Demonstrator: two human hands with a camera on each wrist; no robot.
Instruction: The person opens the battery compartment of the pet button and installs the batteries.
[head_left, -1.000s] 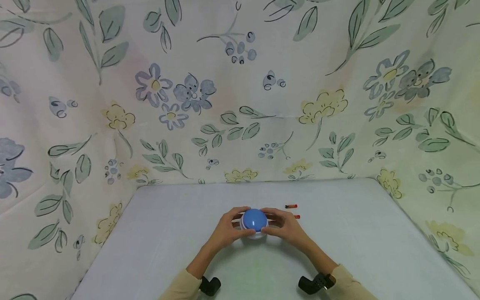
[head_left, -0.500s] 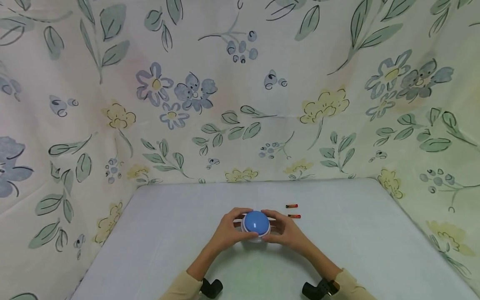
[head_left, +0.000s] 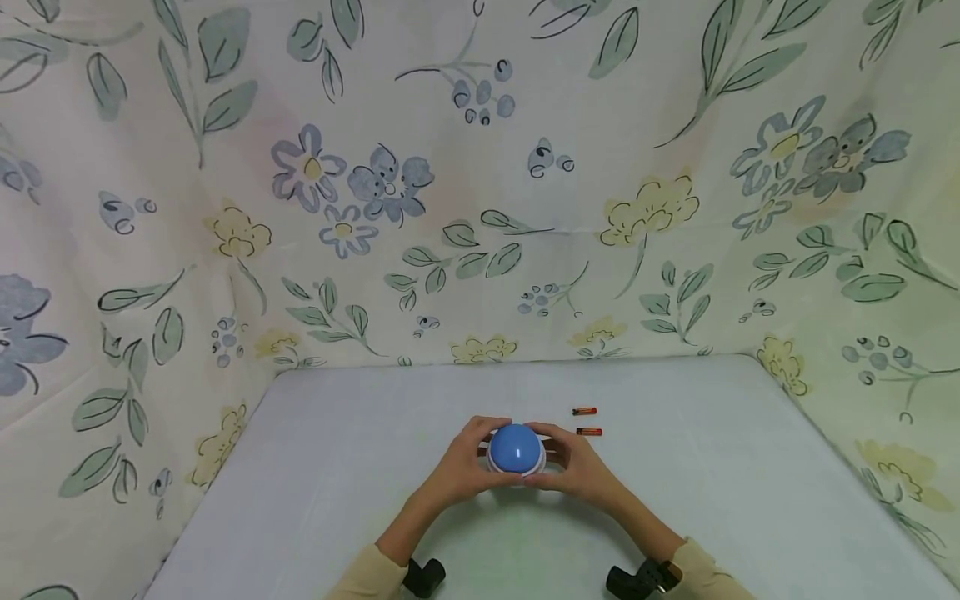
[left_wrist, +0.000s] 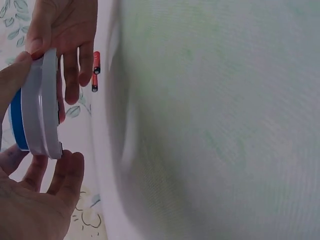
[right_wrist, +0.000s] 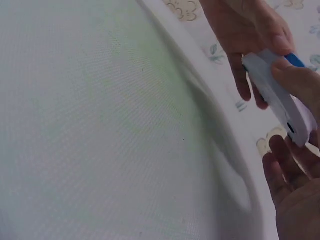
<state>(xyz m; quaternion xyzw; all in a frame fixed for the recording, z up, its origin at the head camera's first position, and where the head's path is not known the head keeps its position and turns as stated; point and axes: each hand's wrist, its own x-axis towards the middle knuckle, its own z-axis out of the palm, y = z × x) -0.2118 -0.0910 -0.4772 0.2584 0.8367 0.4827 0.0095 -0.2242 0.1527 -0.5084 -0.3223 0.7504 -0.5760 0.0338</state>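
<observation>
Both hands hold a round white device with a blue domed top [head_left: 516, 447], possibly a push button or tap light. My left hand [head_left: 468, 467] grips its left side and my right hand [head_left: 581, 475] its right, with the thumbs at the near rim. In the left wrist view the white body [left_wrist: 41, 110] appears edge-on, raised off the table, with small dark feet on its flat underside. The right wrist view shows the white casing [right_wrist: 275, 90] between the thumb and fingers of the right hand [right_wrist: 300, 205]. Most of the underside is hidden.
Two small red-and-black batteries [head_left: 589, 432] lie on the white-covered table [head_left: 337, 483], beyond the right hand. A floral cloth [head_left: 480, 275] stands around the table's back and sides. Each wrist carries a black camera [head_left: 633, 579].
The hands have shifted the device slightly to the right and towards me. The nearer battery, partly covered by the right hand before, is now fully visible.
</observation>
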